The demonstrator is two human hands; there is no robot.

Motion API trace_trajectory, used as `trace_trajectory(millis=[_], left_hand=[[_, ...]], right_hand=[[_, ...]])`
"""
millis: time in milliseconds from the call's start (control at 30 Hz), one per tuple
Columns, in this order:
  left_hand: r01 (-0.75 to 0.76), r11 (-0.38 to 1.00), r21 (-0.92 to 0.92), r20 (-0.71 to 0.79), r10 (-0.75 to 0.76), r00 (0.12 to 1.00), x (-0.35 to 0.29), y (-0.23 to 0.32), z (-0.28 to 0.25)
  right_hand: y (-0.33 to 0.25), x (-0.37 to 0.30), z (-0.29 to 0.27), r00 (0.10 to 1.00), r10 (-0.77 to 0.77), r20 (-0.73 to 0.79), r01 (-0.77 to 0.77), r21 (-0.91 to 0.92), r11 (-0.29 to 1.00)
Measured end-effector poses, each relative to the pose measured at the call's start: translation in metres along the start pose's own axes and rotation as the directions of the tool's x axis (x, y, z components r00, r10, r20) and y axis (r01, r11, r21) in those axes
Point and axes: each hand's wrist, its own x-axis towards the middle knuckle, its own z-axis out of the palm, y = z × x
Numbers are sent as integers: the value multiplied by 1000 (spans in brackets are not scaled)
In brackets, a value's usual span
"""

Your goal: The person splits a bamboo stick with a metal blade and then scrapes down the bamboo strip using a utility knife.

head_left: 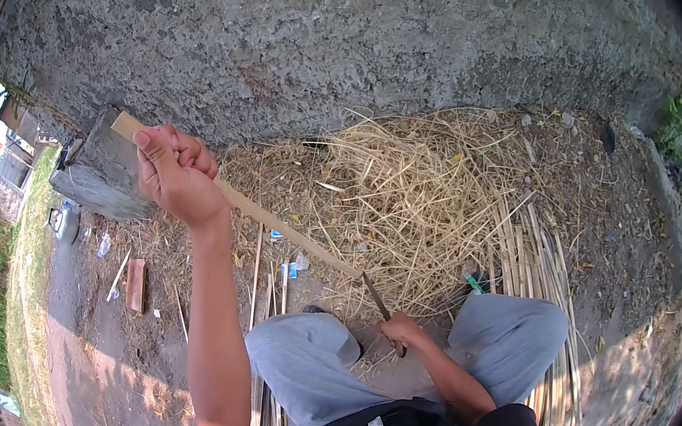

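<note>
Head view: pale strip (292, 233) crosses inside left fingers (197, 154).

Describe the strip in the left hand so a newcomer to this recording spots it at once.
Below the rough grey wall at the top lies a heap of pale shavings, with the left hand to its left. The long, flat, pale strip slants from that hand down to the dark blade in the right hand; unlike the strips on the ground, it is held up.

Dirt ground (629, 257) is messy tbh; big shavings heap (412, 192) far side; pale strips (533, 258) right; reddish block (135, 286) and metal kettle (65, 225) left.
</note>
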Motion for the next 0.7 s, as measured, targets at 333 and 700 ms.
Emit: trace_trajectory(millis=[333,700], left_hand=[[-27,999,25,-45,28,999,-5,9,1],[-55,997,-47,47,58,997,-16,23,-15]], right_hand=[[-140,-129,-33,748,-507,-427,642,276,715],[-53,16,41,986,-148,-80,139,-106,985]])
